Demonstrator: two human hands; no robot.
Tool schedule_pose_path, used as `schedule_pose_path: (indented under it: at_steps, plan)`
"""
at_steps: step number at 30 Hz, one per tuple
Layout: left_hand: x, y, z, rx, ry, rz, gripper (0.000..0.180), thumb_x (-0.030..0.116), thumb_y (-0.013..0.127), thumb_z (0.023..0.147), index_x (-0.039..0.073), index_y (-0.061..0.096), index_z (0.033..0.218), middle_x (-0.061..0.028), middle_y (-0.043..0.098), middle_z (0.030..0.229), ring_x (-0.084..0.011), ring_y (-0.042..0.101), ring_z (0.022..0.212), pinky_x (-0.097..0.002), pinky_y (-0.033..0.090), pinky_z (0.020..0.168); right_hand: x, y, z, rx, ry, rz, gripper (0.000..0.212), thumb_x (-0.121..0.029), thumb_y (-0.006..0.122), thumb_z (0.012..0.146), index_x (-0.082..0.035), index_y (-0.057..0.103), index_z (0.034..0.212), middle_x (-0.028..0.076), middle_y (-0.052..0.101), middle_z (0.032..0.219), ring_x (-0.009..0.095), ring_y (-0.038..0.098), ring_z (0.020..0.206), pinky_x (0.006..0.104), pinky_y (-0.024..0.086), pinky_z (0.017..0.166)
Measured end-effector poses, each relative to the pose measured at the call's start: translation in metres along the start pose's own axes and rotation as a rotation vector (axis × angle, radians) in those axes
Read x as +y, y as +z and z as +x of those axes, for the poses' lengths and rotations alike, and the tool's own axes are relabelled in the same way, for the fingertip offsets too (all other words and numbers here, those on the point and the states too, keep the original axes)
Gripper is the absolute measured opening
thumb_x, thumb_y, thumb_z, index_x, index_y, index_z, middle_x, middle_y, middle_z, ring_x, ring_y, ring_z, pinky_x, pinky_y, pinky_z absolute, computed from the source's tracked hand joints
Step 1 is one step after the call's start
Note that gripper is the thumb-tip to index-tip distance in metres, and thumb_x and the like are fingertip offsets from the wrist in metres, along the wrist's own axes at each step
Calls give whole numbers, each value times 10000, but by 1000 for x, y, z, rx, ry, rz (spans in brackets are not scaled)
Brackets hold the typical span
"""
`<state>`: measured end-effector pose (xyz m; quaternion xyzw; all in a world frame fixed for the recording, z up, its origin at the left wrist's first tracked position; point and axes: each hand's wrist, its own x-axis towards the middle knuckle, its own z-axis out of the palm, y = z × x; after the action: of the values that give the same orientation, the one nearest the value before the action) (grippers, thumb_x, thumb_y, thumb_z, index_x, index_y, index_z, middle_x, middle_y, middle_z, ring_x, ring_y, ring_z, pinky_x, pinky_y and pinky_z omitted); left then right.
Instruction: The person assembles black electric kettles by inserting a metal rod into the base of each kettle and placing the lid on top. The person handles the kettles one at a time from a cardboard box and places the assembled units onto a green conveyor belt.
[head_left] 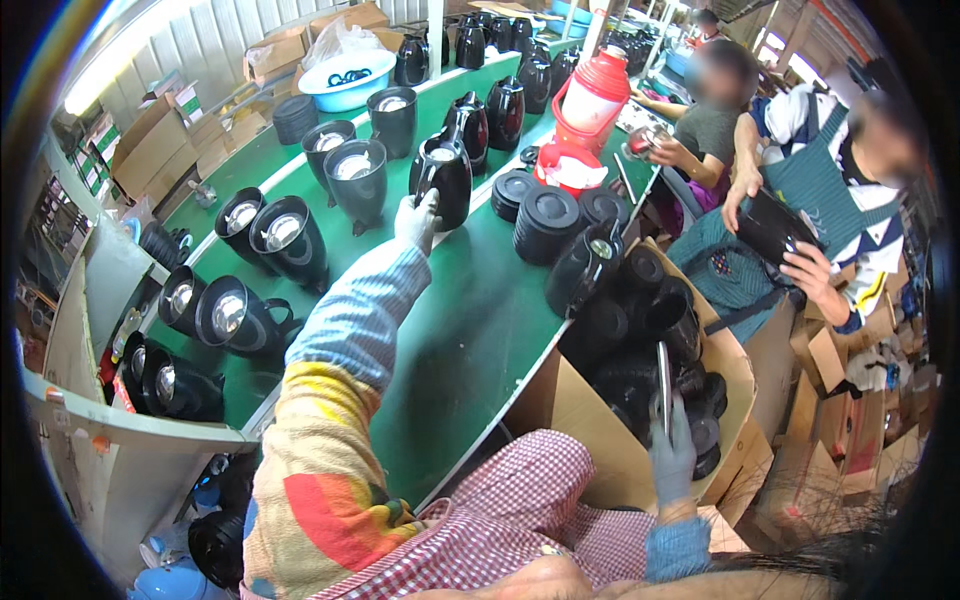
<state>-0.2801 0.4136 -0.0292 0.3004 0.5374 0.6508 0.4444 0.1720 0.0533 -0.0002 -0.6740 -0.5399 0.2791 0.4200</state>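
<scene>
My left arm stretches forward over the green work surface (pixel 450 320). My gloved left hand (pixel 418 222) is closed around the handle of a glossy black jug (pixel 456 190) that stands upright. Down at the right, my gloved right hand (pixel 674 452) grips a long, narrow dark thing with a shiny silvery edge (pixel 663 385); its exact kind does not show. That hand is over a cardboard box (pixel 540 395) holding black plastic parts (pixel 610 375). Another black jug (pixel 583 268) leans by the box, beside stacked black round lids (pixel 547 225).
Open black jug bodies (pixel 290 235) with silvery insides stand along the left. A red and white flask (pixel 595 95), a red basin (pixel 570 168) and a blue basin (pixel 346 80) are farther back. At the right, one co-worker holds a black jug body (pixel 775 228); another sits beyond.
</scene>
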Motion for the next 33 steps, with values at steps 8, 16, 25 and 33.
schedule_pose_path:
  at_steps: [8,16,25,33]
  plan:
    - [-73,11,153,269,159,339,455,359,732,923,-10,610,1159,-100,653,933,-212,637,803,-366,547,625,3,-14,-77,-99,326,-9,620,-11,530,975,-5,326,1561,63,625,1324,111,638,1012,217,531,691]
    - [4,-24,99,65,547,534,491,177,674,881,49,566,1343,-129,684,1116,-279,682,959,-373,536,868,-39,180,43,-634,-303,252,532,-52,571,973,5,454,1489,156,673,1294,211,693,1040,319,575,813]
    - [141,-148,202,49,220,1586,548,371,585,871,260,574,1408,-156,634,1350,-347,610,1225,-413,477,1037,-30,274,56,-866,-215,326,587,-211,632,971,-102,447,1517,97,721,1114,191,652,836,338,529,766]
    - [134,-135,184,80,231,1743,453,202,680,819,202,687,1273,-128,687,1271,-313,637,1208,-426,494,1012,-7,235,120,-249,-551,-305,550,-316,634,922,-30,562,1387,179,690,1114,356,660,994,470,510,870]
